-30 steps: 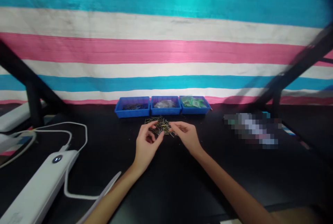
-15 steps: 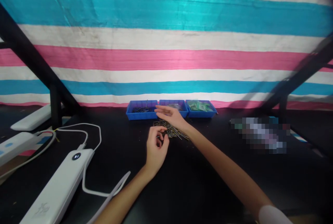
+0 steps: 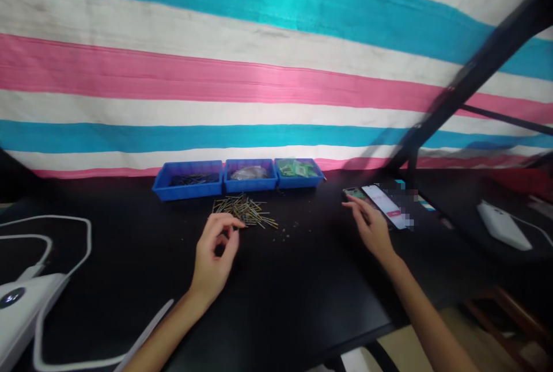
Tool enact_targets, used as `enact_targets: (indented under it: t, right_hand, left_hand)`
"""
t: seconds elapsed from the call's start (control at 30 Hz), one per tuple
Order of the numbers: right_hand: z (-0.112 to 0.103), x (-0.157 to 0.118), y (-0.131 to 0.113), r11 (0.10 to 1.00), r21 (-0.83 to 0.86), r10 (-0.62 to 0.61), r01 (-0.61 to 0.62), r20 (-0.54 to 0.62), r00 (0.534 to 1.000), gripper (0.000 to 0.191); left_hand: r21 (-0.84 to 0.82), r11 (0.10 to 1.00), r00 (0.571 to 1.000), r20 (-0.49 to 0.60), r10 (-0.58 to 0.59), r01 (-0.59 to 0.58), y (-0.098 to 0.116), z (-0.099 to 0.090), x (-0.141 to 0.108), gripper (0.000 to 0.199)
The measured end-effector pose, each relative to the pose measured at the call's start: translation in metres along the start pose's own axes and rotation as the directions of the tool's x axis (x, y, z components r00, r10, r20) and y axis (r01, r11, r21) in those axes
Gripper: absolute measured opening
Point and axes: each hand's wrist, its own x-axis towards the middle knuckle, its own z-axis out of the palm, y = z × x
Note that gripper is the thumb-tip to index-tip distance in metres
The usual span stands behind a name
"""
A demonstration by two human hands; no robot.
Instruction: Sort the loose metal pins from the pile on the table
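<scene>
Left hand [image 3: 217, 254], curled, its grip impossible to tell, and right hand [image 3: 368, 223], fingers loosely extended, appear before the row of blue trays [image 3: 190, 190], with a phone [image 3: 382, 202] to the trays' right and, just in front of them, piled metal rods [image 3: 249, 211], crossed and best handled by light fingertips.

Looks forward and down from the head, across the flat black surface [image 3: 294, 297] toward the turquoise-white-pink striped fabric sheet [image 3: 259, 84], near enough to frame the bare left hand [image 3: 209, 265] and bare right hand [image 3: 373, 231].
</scene>
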Motion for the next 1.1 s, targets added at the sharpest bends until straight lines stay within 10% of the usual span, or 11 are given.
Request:
enact_targets:
  t: [0.23, 0.6, 0.9, 1.1]
  right_hand:
    - [-0.027, -0.018, 0.047, 0.92, -0.371, 0.026, -0.123, -0.257, 0.966, 0.04]
    - [-0.026, -0.017, 0.049, 0.904, -0.352, 0.136, -0.242, -0.301, 0.944, 0.037]
    - [0.019, 0.009, -0.047, 0.997, 0.08, 0.013, -0.015, 0.03, 0.999, 0.029]
    - [0.075, 0.013, -0.12, 0.964, 0.095, -0.266, 0.249, 0.361, 0.894, 0.032]
  left_hand:
    - [0.065, 0.997, 0.999, -0.01, -0.04, 0.04, -0.011, 0.0, 0.003, 0.013]
    - [0.092, 0.994, 0.997, -0.042, -0.063, 0.067, -0.026, -0.009, 0.015, 0.015]
    - [0.311, 0.947, 0.992, 0.122, 0.038, -0.075, -0.013, -0.007, 0.014, 0.015]
    - [0.518, 0.84, 0.98, 0.182, 0.079, -0.163, -0.012, -0.004, 0.005, 0.015]
